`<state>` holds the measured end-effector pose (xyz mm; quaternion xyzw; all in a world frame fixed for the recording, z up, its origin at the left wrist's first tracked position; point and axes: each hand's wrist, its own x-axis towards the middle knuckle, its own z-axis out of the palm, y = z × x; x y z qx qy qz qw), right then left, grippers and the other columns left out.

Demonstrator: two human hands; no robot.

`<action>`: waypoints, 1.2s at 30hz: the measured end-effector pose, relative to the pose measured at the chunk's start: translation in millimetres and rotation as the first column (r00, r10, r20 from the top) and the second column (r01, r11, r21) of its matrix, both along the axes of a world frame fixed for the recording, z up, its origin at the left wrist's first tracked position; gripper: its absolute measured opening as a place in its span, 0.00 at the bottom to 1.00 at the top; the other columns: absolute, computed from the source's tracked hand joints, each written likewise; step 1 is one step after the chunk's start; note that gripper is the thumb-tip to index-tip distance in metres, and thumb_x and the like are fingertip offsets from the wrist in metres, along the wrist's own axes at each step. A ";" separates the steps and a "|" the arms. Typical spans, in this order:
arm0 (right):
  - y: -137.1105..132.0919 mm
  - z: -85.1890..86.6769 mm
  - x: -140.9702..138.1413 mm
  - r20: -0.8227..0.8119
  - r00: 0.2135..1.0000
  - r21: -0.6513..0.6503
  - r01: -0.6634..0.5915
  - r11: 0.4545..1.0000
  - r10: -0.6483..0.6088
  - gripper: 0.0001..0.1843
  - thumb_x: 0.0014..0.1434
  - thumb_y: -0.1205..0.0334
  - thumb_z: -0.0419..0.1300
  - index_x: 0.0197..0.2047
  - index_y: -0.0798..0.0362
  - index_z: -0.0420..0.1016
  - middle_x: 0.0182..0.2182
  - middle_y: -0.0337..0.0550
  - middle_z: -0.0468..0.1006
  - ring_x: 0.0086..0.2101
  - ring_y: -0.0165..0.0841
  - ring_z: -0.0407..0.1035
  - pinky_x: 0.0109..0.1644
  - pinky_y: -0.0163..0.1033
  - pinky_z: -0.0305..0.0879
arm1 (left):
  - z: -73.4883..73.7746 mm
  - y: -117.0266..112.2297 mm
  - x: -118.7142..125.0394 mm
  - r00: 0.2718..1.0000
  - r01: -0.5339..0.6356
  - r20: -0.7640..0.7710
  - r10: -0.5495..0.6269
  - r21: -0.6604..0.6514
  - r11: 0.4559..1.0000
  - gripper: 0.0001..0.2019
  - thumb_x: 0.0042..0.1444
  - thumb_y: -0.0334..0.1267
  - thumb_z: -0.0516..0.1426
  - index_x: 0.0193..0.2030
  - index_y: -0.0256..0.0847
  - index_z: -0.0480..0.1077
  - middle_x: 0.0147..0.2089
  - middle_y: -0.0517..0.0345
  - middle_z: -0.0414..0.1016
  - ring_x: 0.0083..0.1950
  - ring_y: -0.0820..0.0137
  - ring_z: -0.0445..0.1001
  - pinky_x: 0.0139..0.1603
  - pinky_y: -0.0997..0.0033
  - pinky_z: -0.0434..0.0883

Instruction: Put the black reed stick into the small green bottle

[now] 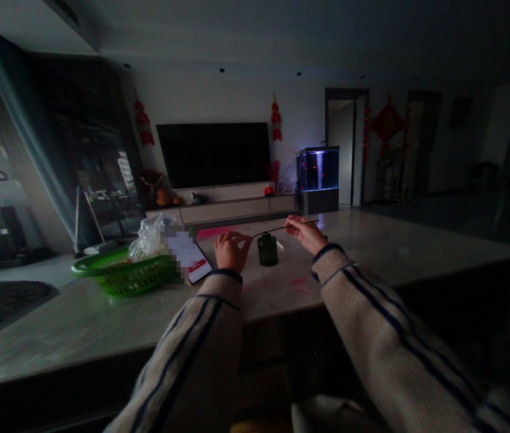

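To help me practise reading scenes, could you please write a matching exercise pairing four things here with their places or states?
1. thin dark stick
2. squat green bottle
3. oval green plastic basket
4. rectangular glass fish tank

A. lit up
B. held by left hand and right hand
C. on the pale table, left of both hands
D. standing upright between the hands

Pairs: 1-B; 2-D; 3-C; 4-A
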<state>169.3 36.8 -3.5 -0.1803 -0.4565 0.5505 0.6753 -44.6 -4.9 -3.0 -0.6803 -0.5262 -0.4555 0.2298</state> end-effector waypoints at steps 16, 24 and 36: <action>-8.9 1.1 -15.9 0.142 0.988 0.078 0.042 0.996 -0.053 0.12 0.39 0.61 0.66 0.30 0.55 0.74 0.26 0.37 0.75 0.25 0.24 0.68 0.33 0.31 0.66 | -4.6 1.9 6.7 0.997 0.064 -0.023 -0.068 -0.128 0.990 0.09 0.52 0.43 0.54 0.34 0.46 0.75 0.40 0.58 0.74 0.44 0.66 0.67 0.47 0.66 0.61; -5.9 12.2 -16.4 -0.011 0.906 0.172 0.418 0.892 -0.422 0.13 0.42 0.56 0.63 0.29 0.55 0.72 0.28 0.40 0.76 0.28 0.25 0.69 0.37 0.33 0.66 | -11.4 8.1 5.1 0.998 -0.002 -0.068 -0.019 -0.289 0.957 0.20 0.48 0.45 0.57 0.49 0.44 0.68 0.45 0.54 0.72 0.48 0.64 0.68 0.50 0.66 0.61; 3.5 8.5 -20.9 0.058 0.859 0.326 0.465 0.823 -0.508 0.13 0.44 0.54 0.61 0.31 0.54 0.71 0.29 0.42 0.76 0.32 0.30 0.69 0.39 0.36 0.66 | -14.9 10.9 3.0 0.996 0.015 -0.075 -0.051 -0.419 0.908 0.17 0.49 0.42 0.56 0.46 0.43 0.68 0.45 0.55 0.72 0.49 0.66 0.68 0.52 0.67 0.62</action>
